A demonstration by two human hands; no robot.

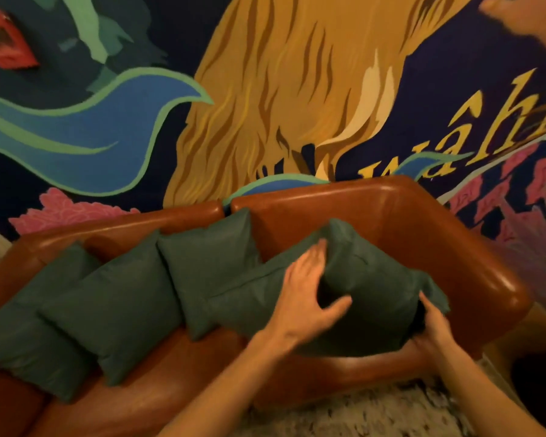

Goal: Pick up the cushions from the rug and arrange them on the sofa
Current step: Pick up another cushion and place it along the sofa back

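Fourth cushion (369, 288): left hand (306, 298) and right hand (435, 326) gripping it, lowering onto sofa (423, 222), centre right; next, leaning it upright.

Four dark green cushions on a brown leather sofa (423, 234): three (114, 298) lean in an overlapping row against its backrest; the fourth cushion (372, 288), at the right end, is tilted and dented, over the seat
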